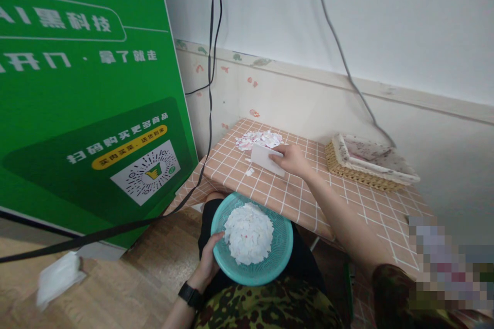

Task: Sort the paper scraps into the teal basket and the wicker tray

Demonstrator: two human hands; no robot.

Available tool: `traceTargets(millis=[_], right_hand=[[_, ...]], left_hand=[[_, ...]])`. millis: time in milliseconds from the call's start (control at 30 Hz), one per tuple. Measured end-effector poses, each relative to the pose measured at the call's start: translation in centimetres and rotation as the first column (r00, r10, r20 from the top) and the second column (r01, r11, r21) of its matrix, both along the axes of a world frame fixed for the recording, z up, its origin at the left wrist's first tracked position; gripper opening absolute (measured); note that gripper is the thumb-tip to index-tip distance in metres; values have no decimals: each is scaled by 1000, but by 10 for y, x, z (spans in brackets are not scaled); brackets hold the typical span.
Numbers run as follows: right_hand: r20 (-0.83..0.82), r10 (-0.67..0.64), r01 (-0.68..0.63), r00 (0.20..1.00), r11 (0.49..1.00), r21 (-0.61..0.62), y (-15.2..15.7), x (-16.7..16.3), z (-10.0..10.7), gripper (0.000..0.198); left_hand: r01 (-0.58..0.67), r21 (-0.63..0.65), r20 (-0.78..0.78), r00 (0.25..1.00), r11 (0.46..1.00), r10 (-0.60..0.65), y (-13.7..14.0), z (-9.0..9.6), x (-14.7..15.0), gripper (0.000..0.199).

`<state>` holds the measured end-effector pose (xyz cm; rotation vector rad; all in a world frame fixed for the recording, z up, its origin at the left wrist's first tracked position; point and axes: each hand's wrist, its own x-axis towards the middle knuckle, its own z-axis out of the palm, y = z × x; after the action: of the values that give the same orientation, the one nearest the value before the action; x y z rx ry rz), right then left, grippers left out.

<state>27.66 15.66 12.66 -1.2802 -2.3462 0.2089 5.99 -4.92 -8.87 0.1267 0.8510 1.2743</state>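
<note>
My left hand [210, 257] grips the left rim of a teal plastic colander [283, 252], which rests on my lap. A heap of small white paper scraps [249, 234] lies inside it. Over the table, my right hand [291, 158] is closed on a white card [266, 158], held tilted by its right end. Just behind the card sits a loose pile of paper scraps [259, 139], white with some pink. A few stray bits [250, 171] lie in front of that pile. The underside of my right fingers is hidden.
A brown checked cloth covers the table [309, 200] against the wall. A cloth-lined wicker basket [366, 164] stands at its right. To the left rises a green panel [96, 87], with a black strap [210, 113] hanging before it. A white packet [59, 277] lies on the floor.
</note>
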Motion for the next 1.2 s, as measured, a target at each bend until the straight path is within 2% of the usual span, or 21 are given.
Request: traceTargets(millis=[367,567,767,1033,1200], right_hand=[[110,20,-30,994,996,90,-5,-1,2,22],[91,95,-99,991,994,36,0,4,3,22],[67,4,-7,998,999,43,1,8,6,25],[139,5,-19,990,995,99,1,3,2,24],[137,-17,2,990,994,107,2,3,1,24]], left_hand=[[18,0,9,1000,1000,-18,-2,4,0,25],[29,-12,1,1000,1000,-29,-2,7,0,26],[5,-27,-9,1000,1000,-5,-2,9,1,24],[-9,-15,-3,1000,1000,9,-1,1,0,24],[-17,-14,-3,1000,1000,17,-1,4,1,25]])
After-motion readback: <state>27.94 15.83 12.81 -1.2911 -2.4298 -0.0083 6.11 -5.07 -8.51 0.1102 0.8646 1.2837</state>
